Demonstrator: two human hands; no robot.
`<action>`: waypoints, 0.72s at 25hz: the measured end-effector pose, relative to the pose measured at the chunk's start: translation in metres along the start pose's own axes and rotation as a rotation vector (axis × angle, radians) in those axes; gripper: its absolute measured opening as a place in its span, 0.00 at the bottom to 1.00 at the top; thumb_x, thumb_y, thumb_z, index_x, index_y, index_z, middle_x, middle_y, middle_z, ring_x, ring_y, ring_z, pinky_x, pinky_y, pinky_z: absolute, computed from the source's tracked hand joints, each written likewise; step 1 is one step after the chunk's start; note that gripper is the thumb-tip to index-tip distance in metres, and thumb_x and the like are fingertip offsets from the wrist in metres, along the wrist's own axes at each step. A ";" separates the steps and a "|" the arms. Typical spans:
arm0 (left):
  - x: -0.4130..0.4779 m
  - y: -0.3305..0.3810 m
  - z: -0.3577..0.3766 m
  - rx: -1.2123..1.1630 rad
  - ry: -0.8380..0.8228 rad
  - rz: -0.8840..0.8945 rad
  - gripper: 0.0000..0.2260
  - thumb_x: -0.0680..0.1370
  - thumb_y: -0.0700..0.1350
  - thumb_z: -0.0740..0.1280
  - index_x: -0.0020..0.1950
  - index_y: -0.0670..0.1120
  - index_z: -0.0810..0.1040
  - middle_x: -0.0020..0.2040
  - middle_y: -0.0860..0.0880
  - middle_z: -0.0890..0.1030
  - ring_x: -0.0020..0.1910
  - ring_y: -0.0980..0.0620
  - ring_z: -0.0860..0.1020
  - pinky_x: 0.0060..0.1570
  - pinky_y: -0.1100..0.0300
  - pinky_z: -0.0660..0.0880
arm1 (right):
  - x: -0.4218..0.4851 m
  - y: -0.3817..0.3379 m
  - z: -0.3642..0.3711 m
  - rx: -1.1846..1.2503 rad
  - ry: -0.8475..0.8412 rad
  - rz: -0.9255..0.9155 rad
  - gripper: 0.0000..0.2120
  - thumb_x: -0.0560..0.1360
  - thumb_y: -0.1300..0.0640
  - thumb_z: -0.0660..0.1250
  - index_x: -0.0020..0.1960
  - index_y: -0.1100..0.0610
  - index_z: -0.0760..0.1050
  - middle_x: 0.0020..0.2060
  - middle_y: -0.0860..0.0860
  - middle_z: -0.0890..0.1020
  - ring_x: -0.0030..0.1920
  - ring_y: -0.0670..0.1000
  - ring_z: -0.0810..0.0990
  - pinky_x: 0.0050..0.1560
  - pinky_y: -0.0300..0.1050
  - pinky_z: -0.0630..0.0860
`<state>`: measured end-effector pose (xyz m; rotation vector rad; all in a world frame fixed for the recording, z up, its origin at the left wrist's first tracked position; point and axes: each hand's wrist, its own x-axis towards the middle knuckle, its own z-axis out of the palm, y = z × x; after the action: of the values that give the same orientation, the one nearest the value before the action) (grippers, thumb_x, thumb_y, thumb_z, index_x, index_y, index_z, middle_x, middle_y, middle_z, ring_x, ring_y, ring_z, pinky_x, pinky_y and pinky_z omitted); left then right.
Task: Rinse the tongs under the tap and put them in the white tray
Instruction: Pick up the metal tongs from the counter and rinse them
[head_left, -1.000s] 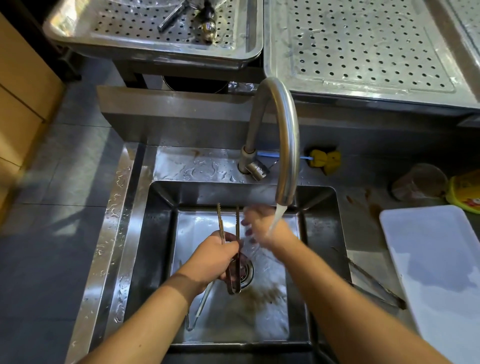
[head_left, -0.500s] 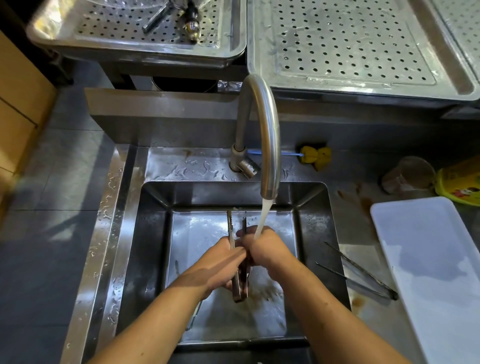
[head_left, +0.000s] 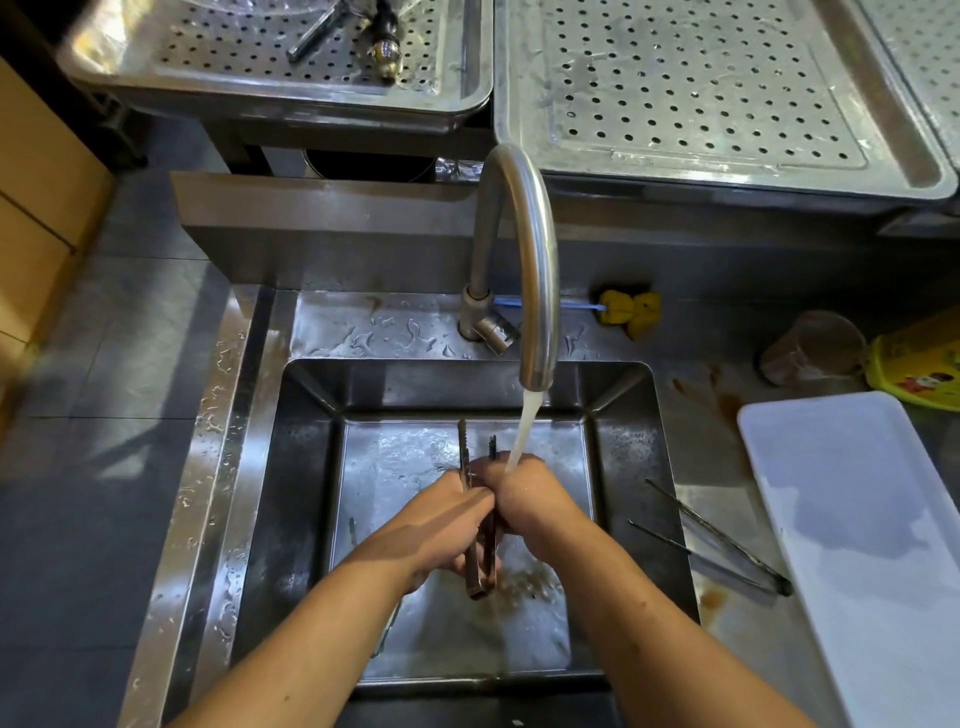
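Rinsing under way: tongs (head_left: 474, 525) held upright over the middle of the sink (head_left: 306, 519), toothed tips pointing away toward the tap (head_left: 524, 249), hinge end low near the drain. Left hand (head_left: 441, 525) wrapped around the lower half of the tongs. Right hand (head_left: 524, 499) closed against the upper part of the arms, just beside the left, taking the stream of water (head_left: 524, 431) on its knuckles. Tips poking out above both hands, just left of the stream and seemingly not in it. Rubbing or merely gripping with the right hand: cannot tell.

Judged as the first step, not yet finished. White tray (head_left: 852, 519) lying on the desk (head_left: 691, 415) to the right of the sink, holding nothing visible but a film of water. Second pair of thin tongs (head_left: 722, 540) resting on the desk between sink and tray.

Next move, likely: shifting the tips under the stream and turning the arms so both faces get wet, then freeing one hand, lifting clear of the sink rim, carrying rightward over the thin pair without knocking it, and setting down flat inside the tray. Wet metal probably slippery, so a firm grip advisable during the carry.
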<state>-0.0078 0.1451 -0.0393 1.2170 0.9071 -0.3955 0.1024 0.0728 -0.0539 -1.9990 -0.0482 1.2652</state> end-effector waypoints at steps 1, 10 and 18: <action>0.000 0.000 0.001 0.008 0.006 0.004 0.13 0.80 0.50 0.59 0.56 0.45 0.79 0.36 0.40 0.86 0.33 0.43 0.86 0.31 0.55 0.81 | 0.000 0.000 -0.001 -0.007 0.012 0.005 0.07 0.74 0.58 0.69 0.40 0.59 0.82 0.34 0.57 0.84 0.33 0.55 0.83 0.39 0.53 0.82; -0.001 -0.001 0.008 0.103 0.185 0.004 0.13 0.76 0.62 0.64 0.49 0.55 0.80 0.35 0.53 0.87 0.32 0.54 0.86 0.27 0.61 0.79 | -0.006 -0.001 -0.002 0.056 0.007 0.088 0.10 0.78 0.60 0.65 0.39 0.58 0.80 0.33 0.56 0.82 0.32 0.54 0.80 0.34 0.48 0.79; 0.005 -0.007 0.014 0.592 0.418 0.069 0.16 0.74 0.67 0.60 0.45 0.57 0.78 0.41 0.53 0.82 0.36 0.50 0.83 0.31 0.55 0.74 | -0.022 0.011 0.001 0.465 -0.233 0.311 0.15 0.85 0.54 0.55 0.56 0.57 0.79 0.33 0.56 0.78 0.27 0.52 0.74 0.39 0.50 0.78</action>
<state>-0.0041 0.1307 -0.0466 1.9190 1.1407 -0.3719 0.0862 0.0567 -0.0447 -1.4906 0.4224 1.5361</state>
